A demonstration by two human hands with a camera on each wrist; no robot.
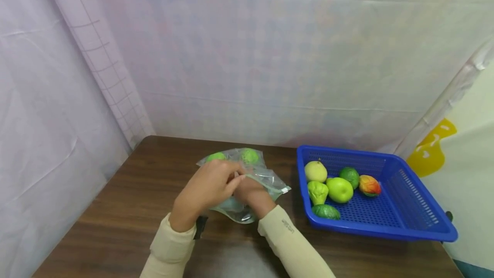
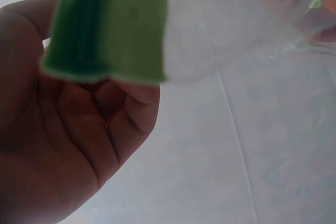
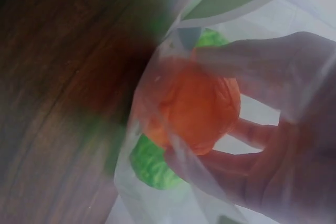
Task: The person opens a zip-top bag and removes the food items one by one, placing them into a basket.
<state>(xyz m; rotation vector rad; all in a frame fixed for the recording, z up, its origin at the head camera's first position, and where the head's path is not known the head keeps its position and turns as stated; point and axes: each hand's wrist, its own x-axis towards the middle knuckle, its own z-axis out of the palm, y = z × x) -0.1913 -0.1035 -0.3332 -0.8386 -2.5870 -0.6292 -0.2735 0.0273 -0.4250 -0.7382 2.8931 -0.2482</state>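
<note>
Beige sleeves (image 1: 167, 246) are fronting zip bag (image 1: 270, 178): left hand (image 1: 208, 185) pinching, ideally spreading, its mouth, right hand (image 1: 252, 194) gripping orange fruit (image 3: 194, 108) inside

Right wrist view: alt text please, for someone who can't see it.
The right hand, inside a clear plastic bag, grips a round orange fruit or vegetable. Bright-green produce shows above and below it; a dark wood-grain tabletop lies at left.

The person wore pale cream sleeves: the left sleeve (image 1: 171, 243) was creased near its snug cuff, and the right sleeve (image 1: 299, 246) carried small dark lettering (image 1: 287, 226) near its own cuff, too small to read. A small black piece (image 1: 200, 227) showed beside the left wrist (image 1: 183, 219).
</note>
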